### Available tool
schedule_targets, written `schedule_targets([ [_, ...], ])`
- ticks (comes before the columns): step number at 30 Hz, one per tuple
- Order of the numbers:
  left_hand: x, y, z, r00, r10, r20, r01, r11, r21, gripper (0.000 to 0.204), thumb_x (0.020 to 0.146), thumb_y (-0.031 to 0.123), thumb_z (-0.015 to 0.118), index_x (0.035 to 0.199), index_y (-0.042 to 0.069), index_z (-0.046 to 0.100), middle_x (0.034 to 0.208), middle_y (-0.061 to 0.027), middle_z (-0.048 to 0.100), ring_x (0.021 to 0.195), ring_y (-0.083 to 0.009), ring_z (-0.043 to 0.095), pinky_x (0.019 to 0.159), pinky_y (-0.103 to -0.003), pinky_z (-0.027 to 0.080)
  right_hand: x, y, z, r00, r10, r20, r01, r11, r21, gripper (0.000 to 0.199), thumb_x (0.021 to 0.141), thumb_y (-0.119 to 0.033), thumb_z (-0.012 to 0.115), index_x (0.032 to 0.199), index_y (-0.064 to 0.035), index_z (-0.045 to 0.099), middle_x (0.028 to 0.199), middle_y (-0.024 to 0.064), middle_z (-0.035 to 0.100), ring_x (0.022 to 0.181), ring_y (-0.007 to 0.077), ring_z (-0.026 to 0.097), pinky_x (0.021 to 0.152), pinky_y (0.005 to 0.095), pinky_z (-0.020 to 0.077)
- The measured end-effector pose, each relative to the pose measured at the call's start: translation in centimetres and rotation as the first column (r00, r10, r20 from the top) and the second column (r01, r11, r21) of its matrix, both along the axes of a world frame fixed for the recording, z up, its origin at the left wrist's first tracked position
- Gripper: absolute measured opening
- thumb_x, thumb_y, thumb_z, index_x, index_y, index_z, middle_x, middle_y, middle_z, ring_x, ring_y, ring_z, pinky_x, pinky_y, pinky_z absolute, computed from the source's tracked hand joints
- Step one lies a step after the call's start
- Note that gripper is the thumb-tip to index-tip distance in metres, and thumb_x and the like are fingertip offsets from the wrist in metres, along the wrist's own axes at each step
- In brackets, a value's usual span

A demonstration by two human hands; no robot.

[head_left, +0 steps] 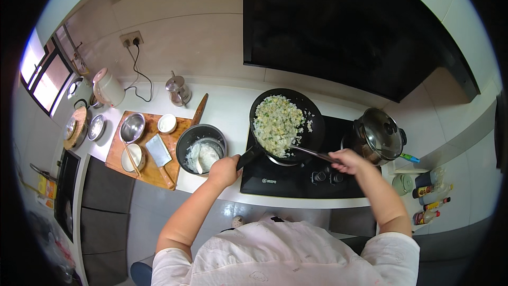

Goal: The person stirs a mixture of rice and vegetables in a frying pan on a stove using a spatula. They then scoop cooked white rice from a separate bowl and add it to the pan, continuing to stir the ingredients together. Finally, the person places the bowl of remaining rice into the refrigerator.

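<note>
Head view. The pan is located above the hob, which is set into the white tabletop; whether its base is touching the burner or is raised cannot be told. The cooked rice, flecked yellow and green, is heaped mostly toward the pan's left side, with loose grains scattered on the dark right side.

The pan's handle is enclosed by the left grip, fingers wrapped around it. The slim shaft of the turner is pinched in the right grip, its working end placed at the lower edge of the rice.

Handling, as judged: the pan is rigid and, being loaded, likely front-heavy, so a full-fist hold on the handle is favoured; the bare wall is best left untouched, as it may be hot. The rice is taken to be soft, light and crumbly, easily spilled over the rim if pushed hard. The turner is judged stiff and light, best held well up its shaft.

To the left, a pot containing rice remnants and a white spoon is noted near the left grip, beside the board.
</note>
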State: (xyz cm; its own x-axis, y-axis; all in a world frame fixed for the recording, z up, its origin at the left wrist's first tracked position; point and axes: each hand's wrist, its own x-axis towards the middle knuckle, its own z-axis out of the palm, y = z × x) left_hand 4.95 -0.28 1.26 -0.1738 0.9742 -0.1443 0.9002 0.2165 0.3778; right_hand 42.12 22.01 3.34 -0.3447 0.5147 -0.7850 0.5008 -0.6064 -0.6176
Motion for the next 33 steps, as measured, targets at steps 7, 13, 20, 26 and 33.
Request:
schedule_targets([
  [7, -0.5, 0.1, -0.3, 1.000, 0.009, 0.018, -0.009, 1.000, -0.025, 0.031, 0.079, 0.024, 0.068, 0.104, 0.010, 0.058, 0.087, -0.0152, 0.066, 0.083, -0.0347, 0.064, 0.073, -0.044, 0.050, -4.4, -3.3, -2.9, 0.975, -0.113, -0.191, 0.160, 0.954, 0.252, 0.023, 0.093, -0.025, 0.059, 0.105, -0.0067, 0.063, 0.062, -0.0007, 0.055, 0.043, 0.0037, 0.041, 0.038, 0.0182, 0.0280],
  [13, -0.7, 0.9, -0.7, 0.999, 0.014, 0.035, -0.013, 0.999, -0.047, 0.032, 0.079, 0.024, 0.068, 0.106, 0.011, 0.058, 0.085, -0.0151, 0.066, 0.083, -0.0349, 0.064, 0.072, -0.044, 0.050, -3.1, -2.2, 0.8, 0.988, 0.001, 0.153, -0.122, 0.615, 0.779, 0.031, 0.086, -0.019, 0.066, 0.112, -0.0027, 0.065, 0.073, 0.0060, 0.067, 0.057, 0.0154, 0.059, 0.056, 0.0303, 0.0482],
  [20, -0.3, 0.6, -0.6, 0.999, -0.001, 0.052, 0.002, 1.000, -0.023, 0.033, 0.079, 0.023, 0.067, 0.106, 0.009, 0.057, 0.085, -0.0164, 0.066, 0.082, -0.0355, 0.064, 0.072, -0.045, 0.051, -4.2, -4.5, 7.8, 0.782, -0.074, 0.618, -0.623, -0.114, 0.774, 0.030, 0.077, -0.014, 0.068, 0.107, -0.0165, 0.068, 0.081, 0.0078, 0.060, 0.076, 0.0299, 0.061, 0.065, 0.0398, 0.0498],
  [26, 0.1, 0.0, -1.0, 0.998, -0.006, 0.058, 0.009, 0.998, -0.055, 0.035, 0.079, 0.024, 0.069, 0.108, 0.008, 0.056, 0.087, -0.0169, 0.066, 0.084, -0.0361, 0.064, 0.074, -0.045, 0.051, -1.8, -6.1, 12.2, 0.725, -0.099, 0.682, -0.684, -0.220, 0.696, 0.033, 0.065, -0.005, 0.071, 0.095, -0.0186, 0.073, 0.076, 0.0062, 0.054, 0.075, 0.0285, 0.058, 0.061, 0.0408, 0.0477],
  [33, 0.3, 0.0, -0.9, 0.998, -0.002, 0.065, 0.005, 0.999, -0.046, 0.036, 0.079, 0.025, 0.069, 0.107, 0.008, 0.056, 0.088, -0.0169, 0.066, 0.085, -0.0356, 0.064, 0.074, -0.045, 0.052, -2.3, -7.5, 8.3, 0.709, 0.060, 0.702, -0.677, -0.218, 0.703, 0.031, 0.067, -0.006, 0.069, 0.094, -0.0197, 0.073, 0.076, 0.0057, 0.054, 0.074, 0.0262, 0.059, 0.060, 0.0375, 0.0492],
])
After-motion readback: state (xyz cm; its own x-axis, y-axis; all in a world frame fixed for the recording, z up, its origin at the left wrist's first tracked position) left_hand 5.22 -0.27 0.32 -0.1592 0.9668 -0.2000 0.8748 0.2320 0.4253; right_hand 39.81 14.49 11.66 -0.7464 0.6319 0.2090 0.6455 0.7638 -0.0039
